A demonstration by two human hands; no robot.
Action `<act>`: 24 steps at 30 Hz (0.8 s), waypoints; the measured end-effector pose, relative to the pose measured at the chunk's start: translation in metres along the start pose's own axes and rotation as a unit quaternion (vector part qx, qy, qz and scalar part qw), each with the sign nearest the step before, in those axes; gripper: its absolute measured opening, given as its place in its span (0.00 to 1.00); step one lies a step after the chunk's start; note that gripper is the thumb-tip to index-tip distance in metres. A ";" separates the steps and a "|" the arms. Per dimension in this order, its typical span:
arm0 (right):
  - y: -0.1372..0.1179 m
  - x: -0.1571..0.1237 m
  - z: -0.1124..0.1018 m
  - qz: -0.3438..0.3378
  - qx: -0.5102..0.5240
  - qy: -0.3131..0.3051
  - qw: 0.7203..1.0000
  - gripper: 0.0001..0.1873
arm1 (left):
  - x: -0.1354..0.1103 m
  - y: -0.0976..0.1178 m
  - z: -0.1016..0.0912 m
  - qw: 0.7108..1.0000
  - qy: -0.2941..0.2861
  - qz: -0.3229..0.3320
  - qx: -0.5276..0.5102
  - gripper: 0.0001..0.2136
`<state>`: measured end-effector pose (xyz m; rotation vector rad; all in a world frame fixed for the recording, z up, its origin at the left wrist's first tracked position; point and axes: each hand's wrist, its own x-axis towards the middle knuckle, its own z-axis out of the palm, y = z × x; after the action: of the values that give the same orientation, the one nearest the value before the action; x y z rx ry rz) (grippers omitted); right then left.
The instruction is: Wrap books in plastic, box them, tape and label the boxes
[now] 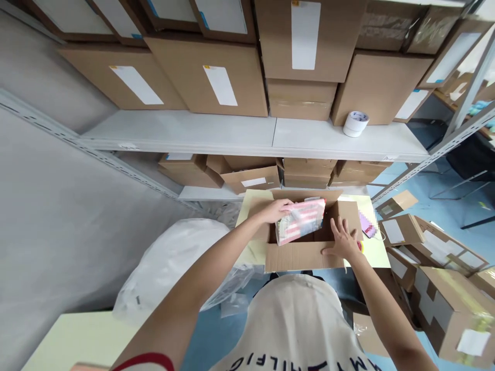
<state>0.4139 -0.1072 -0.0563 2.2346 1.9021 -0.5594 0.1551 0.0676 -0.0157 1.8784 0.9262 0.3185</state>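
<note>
An open cardboard box [297, 256] stands on a pale yellow table [377, 247] in front of me. My left hand [276, 210] grips the upper left corner of a pink striped packet in clear wrap [300, 221], held tilted inside the box's opening. My right hand [342, 239] lies flat with fingers spread on the box's right flap and near rim.
White shelving [255, 135] holds many labelled cardboard boxes above and below. A roll of tape [356, 123] sits on the shelf at right. Several boxes [444, 288] are piled on the blue floor to the right. A white plastic bag [174, 263] bulges at left.
</note>
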 end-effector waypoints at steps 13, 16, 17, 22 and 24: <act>0.006 0.007 -0.005 -0.011 0.001 0.008 1.000 0.63 | -0.025 -0.006 0.020 0.976 0.139 0.007 0.165 0.39; 0.020 0.007 -0.003 0.013 0.032 0.082 0.996 0.61 | -0.068 -0.025 0.013 0.913 0.349 -0.114 0.177 0.44; 0.027 0.007 -0.003 0.033 0.056 0.117 0.991 0.59 | -0.081 -0.033 0.011 0.896 0.385 -0.168 0.144 0.48; 0.057 0.009 -0.006 0.095 0.245 0.257 0.930 0.49 | -0.114 -0.063 0.018 0.922 0.311 -0.188 -0.133 0.42; 0.058 0.009 -0.008 0.091 0.310 0.268 0.908 0.49 | -0.115 -0.060 0.024 0.944 0.265 -0.106 -0.167 0.39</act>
<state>0.4733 -0.1066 -0.0592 3.2200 1.8777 -0.6359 0.0637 -0.0165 -0.0593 1.3830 1.3270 0.8206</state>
